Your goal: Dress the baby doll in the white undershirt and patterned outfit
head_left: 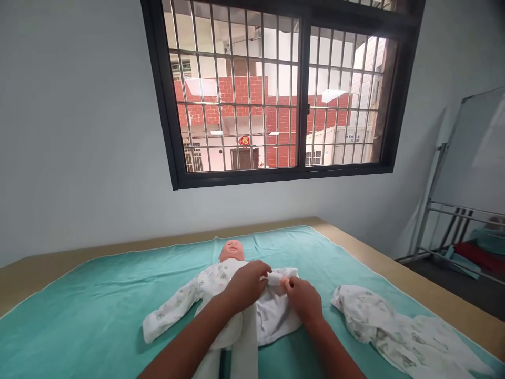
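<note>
A baby doll point(232, 250) lies face up, its head toward the wall. A white printed baby shirt point(223, 271) covers its chest, with one sleeve point(171, 311) stretched out to the left. My left hand point(249, 281) reaches over the doll and pinches the shirt's other sleeve point(273, 278), which is bunched up. Beside it, my right hand point(305, 301) has its fingers closed around the doll's small pink hand point(284, 283) at the sleeve's end. The shirt's open front panel point(276, 318) spreads below both hands. My left forearm hides part of the doll's body.
A teal cloth point(98, 305) covers most of the tan table point(355, 246). Another white printed garment point(398, 329) lies crumpled at the right. Behind the table is a wall with a barred window point(236, 95). A whiteboard on a metal stand point(469, 152) is at the far right.
</note>
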Demonstrator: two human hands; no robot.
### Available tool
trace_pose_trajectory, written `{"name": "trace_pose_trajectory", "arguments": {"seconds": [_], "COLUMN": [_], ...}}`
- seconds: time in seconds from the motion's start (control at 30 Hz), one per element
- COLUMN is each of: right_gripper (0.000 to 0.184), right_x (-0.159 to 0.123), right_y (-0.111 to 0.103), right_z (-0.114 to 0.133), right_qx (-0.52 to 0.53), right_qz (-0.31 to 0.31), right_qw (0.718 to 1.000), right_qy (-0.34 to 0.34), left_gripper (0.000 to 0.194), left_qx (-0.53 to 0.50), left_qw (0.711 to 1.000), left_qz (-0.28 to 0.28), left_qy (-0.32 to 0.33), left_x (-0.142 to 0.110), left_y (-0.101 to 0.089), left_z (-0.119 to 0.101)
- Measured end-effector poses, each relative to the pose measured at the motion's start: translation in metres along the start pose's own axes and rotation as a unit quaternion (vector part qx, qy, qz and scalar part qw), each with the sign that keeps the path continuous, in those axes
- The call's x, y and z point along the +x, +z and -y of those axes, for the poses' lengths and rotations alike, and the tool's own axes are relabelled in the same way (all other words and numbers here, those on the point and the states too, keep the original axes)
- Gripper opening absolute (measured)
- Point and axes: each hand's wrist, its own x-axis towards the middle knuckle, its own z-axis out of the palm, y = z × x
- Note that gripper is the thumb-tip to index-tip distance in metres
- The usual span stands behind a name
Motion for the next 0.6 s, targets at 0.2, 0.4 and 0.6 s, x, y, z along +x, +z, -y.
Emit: {"name": "trace_pose_trajectory", "arguments": {"seconds": [0.2,0.4,0.6], "right_gripper": [0.014,0.025,0.021], "right_x": [0.008,0.015,0.002], "right_y": [0.007,0.013,0.027], "right_z": [-0.015,-0.022,-0.001], "right_qx": [0.055,0.172,0.235], "right_qz": [-0.036,-0.031,0.014], "right_qw": [0.998,0.984,0.972], "right_qy": [0.013,0.043,-0.001], "left_gripper": [0.039,0.029,0.029], "left_qx": [0.125,0.175,0.154], "left_qw": [0.983,0.977,0.986], "left_qz": [0.122,0.114,0.065], "left_qy": [0.058,0.041,-0.014], "left_x": [0.070,0.077,0.070], "left_y": [0.055,0.051,0.021], "left_z": [-0.004,0.009,0.029]}}
